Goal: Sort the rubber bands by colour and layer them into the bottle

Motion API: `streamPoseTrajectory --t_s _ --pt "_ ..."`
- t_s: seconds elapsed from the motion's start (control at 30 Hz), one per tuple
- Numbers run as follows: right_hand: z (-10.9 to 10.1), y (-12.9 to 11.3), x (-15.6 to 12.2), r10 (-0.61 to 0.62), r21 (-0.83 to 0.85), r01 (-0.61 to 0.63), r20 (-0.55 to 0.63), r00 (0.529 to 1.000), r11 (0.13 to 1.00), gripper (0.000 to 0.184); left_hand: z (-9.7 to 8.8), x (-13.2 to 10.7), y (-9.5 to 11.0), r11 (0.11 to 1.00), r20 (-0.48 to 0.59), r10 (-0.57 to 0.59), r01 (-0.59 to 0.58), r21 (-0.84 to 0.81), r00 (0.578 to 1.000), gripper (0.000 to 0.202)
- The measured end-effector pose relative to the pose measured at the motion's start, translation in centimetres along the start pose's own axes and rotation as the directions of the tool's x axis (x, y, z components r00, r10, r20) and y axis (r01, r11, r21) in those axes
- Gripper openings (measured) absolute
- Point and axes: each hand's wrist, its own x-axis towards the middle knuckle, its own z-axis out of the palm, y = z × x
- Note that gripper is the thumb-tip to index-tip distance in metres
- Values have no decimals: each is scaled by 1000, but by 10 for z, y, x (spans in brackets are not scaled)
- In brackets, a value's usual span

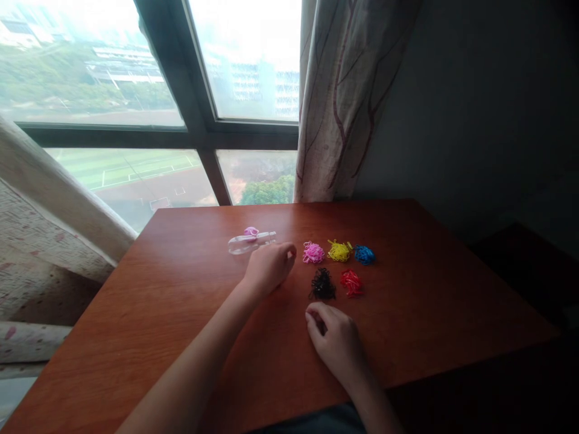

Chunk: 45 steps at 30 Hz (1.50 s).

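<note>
My left hand (270,266) hovers over or rests on the table, left of the pink pile of rubber bands (313,252), with its fingers curled closed. Whatever it may hold is hidden. Nearer to me, my right hand (337,337) lies just below the black rubber bands (322,284), thumb and forefinger pinched together; anything between them is too small to make out. Yellow rubber bands (339,251) and blue rubber bands (364,255) continue the back row. Red rubber bands (351,283) sit beside the black ones. Behind my left hand lies a clear plastic bottle (239,244) with a pink-purple item (250,232) at it.
The brown wooden table (181,289) reaches to a window (253,96) at the back. Patterned curtains hang at the left (49,235) and behind the table (346,90). A dark wall (452,120) stands at the right.
</note>
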Motion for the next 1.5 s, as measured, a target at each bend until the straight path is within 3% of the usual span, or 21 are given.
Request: streamPoseTrajectory --t_s 0.17,0.3,0.43,0.57,0.8,1.0,1.2,1.5 --pt "-1 -3 0 -12 -42 12 -1 1000 999 15 -8 -39 -26 982 -111 -41 19 -188 993 14" --pt "0 -2 -1 -2 -50 3 7 1000 999 15 -8 -72 -40 952 -133 -79 35 -305 988 19" --pt "1 -3 0 18 -59 -16 27 999 998 14 -1 -95 -43 932 -132 -136 82 -353 982 20" --pt "4 -9 5 39 -77 -35 45 998 996 13 11 -109 -38 935 -66 -96 67 -347 993 16" --pt "22 -34 27 29 -159 -15 85 996 987 12 18 -116 -35 958 -59 -52 34 -285 997 15" --pt "34 -45 53 91 -223 -73 72 993 972 19 17 -116 -34 964 -68 -50 30 -265 996 15" --pt "41 -47 62 162 -291 -141 50 985 946 7 16 -115 -36 966 -83 -94 71 -250 992 17" --pt "37 -46 58 55 -241 -42 47 997 970 10 14 -115 -35 962 -71 -95 74 -262 993 16"
